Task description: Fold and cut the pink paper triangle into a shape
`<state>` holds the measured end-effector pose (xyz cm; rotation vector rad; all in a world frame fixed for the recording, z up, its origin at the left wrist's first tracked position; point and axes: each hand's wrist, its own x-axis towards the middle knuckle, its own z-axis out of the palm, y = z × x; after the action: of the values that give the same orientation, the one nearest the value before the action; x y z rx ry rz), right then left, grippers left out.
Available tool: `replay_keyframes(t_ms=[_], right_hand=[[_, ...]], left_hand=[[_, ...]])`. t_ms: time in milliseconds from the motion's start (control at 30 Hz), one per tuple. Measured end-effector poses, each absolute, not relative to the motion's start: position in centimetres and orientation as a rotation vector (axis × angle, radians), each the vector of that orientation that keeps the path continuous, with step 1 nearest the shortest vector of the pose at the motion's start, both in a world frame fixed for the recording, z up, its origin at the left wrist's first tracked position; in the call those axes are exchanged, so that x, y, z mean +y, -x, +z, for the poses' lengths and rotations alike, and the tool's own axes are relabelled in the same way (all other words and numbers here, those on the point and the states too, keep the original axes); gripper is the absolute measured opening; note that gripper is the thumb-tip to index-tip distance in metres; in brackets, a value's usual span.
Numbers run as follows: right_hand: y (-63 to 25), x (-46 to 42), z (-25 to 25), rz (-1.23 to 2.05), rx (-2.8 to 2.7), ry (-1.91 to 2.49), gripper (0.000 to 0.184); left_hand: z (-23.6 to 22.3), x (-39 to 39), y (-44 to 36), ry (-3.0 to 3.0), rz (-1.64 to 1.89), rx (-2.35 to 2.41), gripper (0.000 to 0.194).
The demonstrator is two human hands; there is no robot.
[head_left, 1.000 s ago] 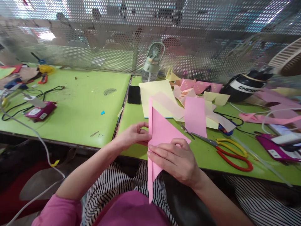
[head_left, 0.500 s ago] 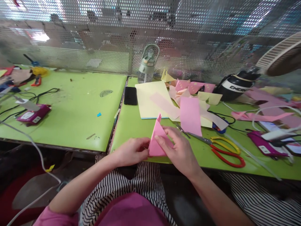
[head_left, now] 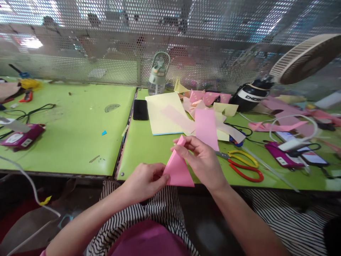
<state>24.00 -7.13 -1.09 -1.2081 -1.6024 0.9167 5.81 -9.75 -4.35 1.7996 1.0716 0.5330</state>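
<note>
The folded paper (head_left: pixel 179 170), pink and narrow at its top, is held in the air at the near edge of the table (head_left: pixel 138 145). Its wide lower side points toward the person. The left hand (head_left: pixel 148 179) pinches it at the lower left side, between thumb and fingers. The right hand (head_left: pixel 204 161) pinches it near the narrow top, with the thumb on the near face. The two hands are apart from each other, but both are closed on the same paper.

Just beyond the right hand lies a pink sheet (head_left: pixel 205 124), and to the right of this hand are the scissors (head_left: pixel 243 165), with one yellow and one red handle. The pink sheet is near a larger yellow sheet (head_left: pixel 160 122), which has the phone (head_left: pixel 140 109) just beside it on the left. Behind these, the bottle (head_left: pixel 157 78) stands upright before the mesh (head_left: pixel 93 60). Farther to the right there are a black container (head_left: pixel 247 97) with a white band, a purple socket box (head_left: pixel 283 154) and a fan (head_left: pixel 306 58).
</note>
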Motion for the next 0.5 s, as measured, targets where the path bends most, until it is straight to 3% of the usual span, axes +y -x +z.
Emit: replay_keyframes(t_ms=[500], right_hand=[[-23.87, -6.98, -1.02, 0.986, -1.478, 1.193, 0.021]], left_hand=[[-4.83, -9.99, -5.70, -1.770, 0.500, 1.039, 0.028]])
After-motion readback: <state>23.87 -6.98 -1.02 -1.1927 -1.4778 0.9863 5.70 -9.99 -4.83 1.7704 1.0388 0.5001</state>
